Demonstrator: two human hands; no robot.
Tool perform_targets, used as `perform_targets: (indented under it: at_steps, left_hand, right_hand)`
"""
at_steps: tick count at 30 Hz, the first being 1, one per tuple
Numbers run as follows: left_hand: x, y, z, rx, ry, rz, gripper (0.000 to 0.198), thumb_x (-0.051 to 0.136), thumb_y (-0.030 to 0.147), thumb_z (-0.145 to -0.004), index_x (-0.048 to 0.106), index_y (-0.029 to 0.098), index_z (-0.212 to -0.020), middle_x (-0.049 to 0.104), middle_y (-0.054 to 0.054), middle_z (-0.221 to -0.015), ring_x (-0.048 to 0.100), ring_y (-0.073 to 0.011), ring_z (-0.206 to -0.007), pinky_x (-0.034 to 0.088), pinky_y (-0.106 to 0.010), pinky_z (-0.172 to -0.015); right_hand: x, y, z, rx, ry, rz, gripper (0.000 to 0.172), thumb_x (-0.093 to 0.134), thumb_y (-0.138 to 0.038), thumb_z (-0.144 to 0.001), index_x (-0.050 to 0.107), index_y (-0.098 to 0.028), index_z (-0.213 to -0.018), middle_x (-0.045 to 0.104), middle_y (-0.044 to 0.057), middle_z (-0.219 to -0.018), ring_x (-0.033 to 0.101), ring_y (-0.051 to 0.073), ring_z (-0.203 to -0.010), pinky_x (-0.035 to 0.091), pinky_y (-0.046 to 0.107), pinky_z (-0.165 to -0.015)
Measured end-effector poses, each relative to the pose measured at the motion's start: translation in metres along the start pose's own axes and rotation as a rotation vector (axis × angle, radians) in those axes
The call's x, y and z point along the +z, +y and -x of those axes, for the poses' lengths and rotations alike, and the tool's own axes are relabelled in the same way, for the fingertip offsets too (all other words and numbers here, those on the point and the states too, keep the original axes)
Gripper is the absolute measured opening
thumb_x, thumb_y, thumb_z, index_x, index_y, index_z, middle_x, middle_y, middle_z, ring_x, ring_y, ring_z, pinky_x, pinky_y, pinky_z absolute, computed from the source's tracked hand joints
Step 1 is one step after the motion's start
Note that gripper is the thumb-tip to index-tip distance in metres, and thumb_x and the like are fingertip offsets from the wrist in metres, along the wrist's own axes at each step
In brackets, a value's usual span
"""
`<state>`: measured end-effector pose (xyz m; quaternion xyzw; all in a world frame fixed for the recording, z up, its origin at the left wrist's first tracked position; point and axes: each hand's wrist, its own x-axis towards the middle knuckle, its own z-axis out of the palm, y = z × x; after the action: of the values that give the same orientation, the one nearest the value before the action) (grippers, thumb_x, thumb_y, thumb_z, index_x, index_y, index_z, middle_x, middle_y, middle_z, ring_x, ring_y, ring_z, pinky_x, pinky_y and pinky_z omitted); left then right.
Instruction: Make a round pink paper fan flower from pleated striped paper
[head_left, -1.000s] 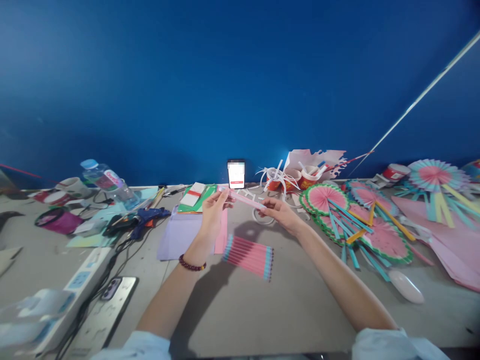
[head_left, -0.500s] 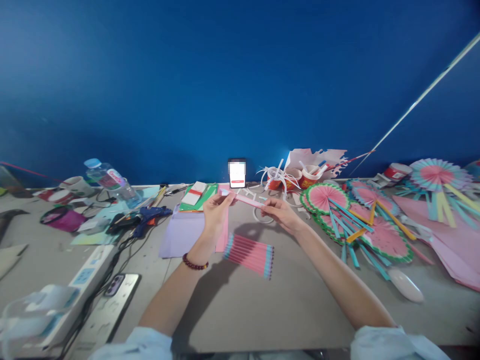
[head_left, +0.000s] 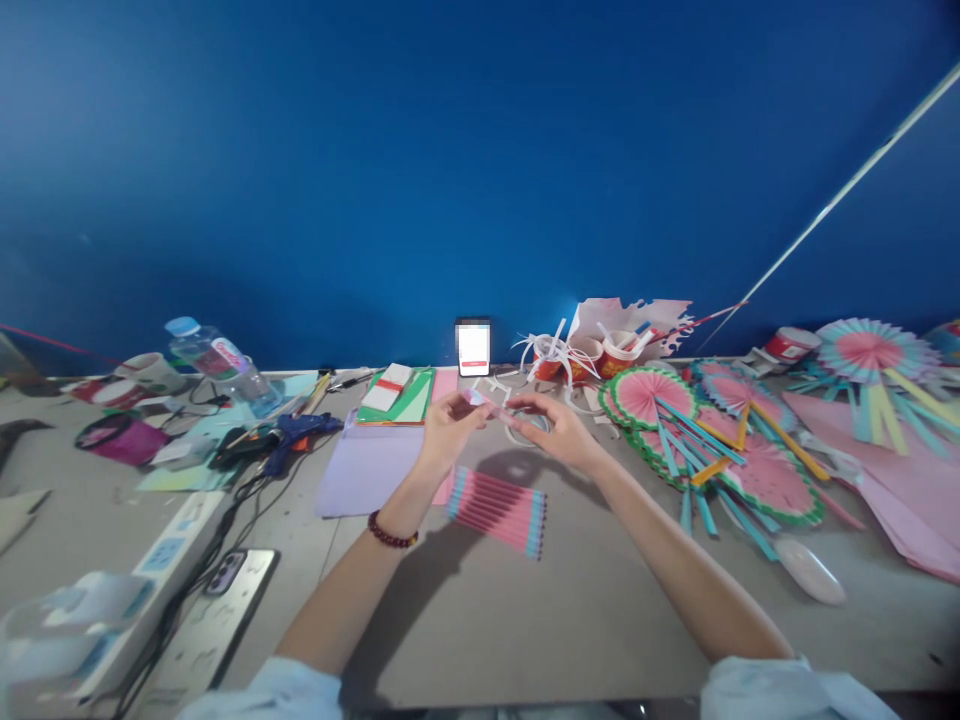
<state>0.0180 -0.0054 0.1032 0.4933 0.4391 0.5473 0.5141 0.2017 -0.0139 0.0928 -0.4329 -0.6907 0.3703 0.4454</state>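
My left hand (head_left: pixel 451 432) pinches a narrow pink paper strip (head_left: pixel 489 406) above the middle of the table. My right hand (head_left: pixel 556 428) closes on the strip's other end, its fingertips almost meeting those of the left. Much of the strip is hidden behind the fingers. Below the hands lies an accordion-pleated paper (head_left: pixel 498 508), pink with light blue bands and dark edges at its ends. Under and beside my left hand are a lilac paper sheet (head_left: pixel 364 475) and pink paper (head_left: pixel 444 487). A roll of clear tape (head_left: pixel 525 436) lies behind my right hand.
To the right are watermelon-patterned paper fans (head_left: pixel 776 470), a white oval object (head_left: pixel 810 570) and pink sheets (head_left: pixel 892 480). Paper cups (head_left: pixel 619 358) and a lit phone (head_left: pixel 473 348) stand at the wall. At left are a glue gun (head_left: pixel 300 432), a bottle (head_left: pixel 225 362), a power strip (head_left: pixel 161 560) and another phone (head_left: pixel 214 620).
Both hands have drawn together, the left shifting right and the right shifting slightly left. Less of the pink strip shows between them. The pleated paper has stayed in place.
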Motion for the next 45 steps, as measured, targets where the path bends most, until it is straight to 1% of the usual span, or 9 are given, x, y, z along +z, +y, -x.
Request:
perform_targets:
  at_steps: [5, 11, 16, 20, 24, 27, 32, 36, 45]
  left_hand:
    - [0.009, 0.000, 0.007, -0.050, -0.122, 0.032, 0.034, 0.080, 0.043, -0.058, 0.069, 0.014, -0.072, 0.071, -0.006, -0.072, 0.067, -0.0172, -0.067, 0.053, -0.025, -0.056]
    - [0.006, 0.003, 0.004, -0.081, -0.032, 0.191, 0.035, 0.080, 0.041, -0.058, 0.072, 0.015, -0.079, 0.072, -0.006, -0.080, 0.067, -0.0175, -0.074, 0.055, -0.027, -0.064]
    - [0.004, 0.003, 0.002, -0.140, 0.043, 0.290, 0.036, 0.085, 0.035, -0.049, 0.072, 0.016, -0.077, 0.072, -0.006, -0.079, 0.068, -0.0176, -0.074, 0.054, -0.028, -0.067]
    - [0.006, 0.003, 0.006, -0.157, 0.081, 0.242, 0.033, 0.085, 0.035, -0.050, 0.072, 0.015, -0.073, 0.072, -0.006, -0.074, 0.069, -0.0194, -0.074, 0.053, -0.026, -0.062]
    - [0.013, 0.001, 0.014, -0.148, 0.047, 0.200, 0.030, 0.083, 0.035, -0.055, 0.074, 0.015, -0.075, 0.073, -0.007, -0.075, 0.069, -0.0209, -0.075, 0.054, -0.028, -0.064]
    - [0.018, -0.001, 0.019, -0.145, -0.011, 0.196, 0.031, 0.082, 0.037, -0.058, 0.075, 0.015, -0.079, 0.074, -0.008, -0.078, 0.070, -0.0217, -0.076, 0.056, -0.032, -0.070]
    - [0.021, 0.000, 0.023, -0.131, -0.066, 0.209, 0.033, 0.080, 0.040, -0.061, 0.076, 0.017, -0.084, 0.075, -0.009, -0.083, 0.070, -0.0230, -0.083, 0.055, -0.035, -0.079]
    - [0.021, 0.002, 0.025, -0.114, -0.068, 0.224, 0.034, 0.080, 0.041, -0.061, 0.076, 0.017, -0.085, 0.075, -0.008, -0.085, 0.070, -0.0229, -0.084, 0.055, -0.036, -0.081]
    - [0.027, -0.003, 0.032, -0.047, 0.000, 0.169, 0.028, 0.076, 0.040, -0.066, 0.076, 0.019, -0.085, 0.075, -0.008, -0.087, 0.070, -0.0220, -0.083, 0.056, -0.032, -0.072]
  right_hand:
    - [0.006, -0.006, 0.002, 0.094, -0.013, -0.134, 0.025, 0.064, -0.040, -0.078, 0.065, -0.019, -0.091, 0.069, 0.003, -0.082, 0.062, 0.016, -0.070, 0.050, 0.029, -0.065]
    - [0.004, -0.005, 0.002, 0.166, 0.047, -0.186, 0.024, 0.067, -0.038, -0.075, 0.065, -0.019, -0.090, 0.065, 0.000, -0.070, 0.058, 0.013, -0.060, 0.047, 0.026, -0.056]
    - [0.006, -0.004, 0.003, 0.105, 0.051, -0.159, 0.025, 0.064, -0.034, -0.076, 0.064, -0.019, -0.097, 0.067, 0.003, -0.081, 0.061, 0.014, -0.067, 0.051, 0.028, -0.064]
    - [0.006, -0.011, 0.005, -0.020, 0.087, -0.052, 0.025, 0.062, -0.029, -0.079, 0.063, -0.020, -0.102, 0.068, 0.006, -0.099, 0.064, 0.016, -0.079, 0.052, 0.031, -0.074]
    - [0.007, -0.019, 0.008, -0.223, 0.183, 0.089, 0.014, 0.060, -0.027, -0.083, 0.068, -0.021, -0.093, 0.069, 0.006, -0.100, 0.064, 0.020, -0.094, 0.051, 0.033, -0.083]
    - [0.007, -0.021, 0.010, -0.319, 0.250, 0.191, 0.012, 0.060, -0.026, -0.085, 0.071, -0.023, -0.087, 0.070, 0.006, -0.094, 0.065, 0.020, -0.093, 0.051, 0.034, -0.086]
    - [0.008, -0.026, 0.012, -0.387, 0.312, 0.279, 0.015, 0.057, -0.023, -0.086, 0.072, -0.024, -0.086, 0.072, 0.005, -0.086, 0.066, 0.021, -0.084, 0.054, 0.034, -0.079]
    - [0.010, -0.027, 0.015, -0.455, 0.349, 0.328, 0.019, 0.056, -0.019, -0.086, 0.072, -0.026, -0.094, 0.073, 0.004, -0.091, 0.067, 0.021, -0.086, 0.054, 0.034, -0.082]
    - [0.020, -0.025, 0.019, -0.436, 0.444, 0.385, 0.018, 0.056, -0.020, -0.087, 0.073, -0.025, -0.093, 0.073, 0.005, -0.089, 0.066, 0.020, -0.086, 0.055, 0.034, -0.080]
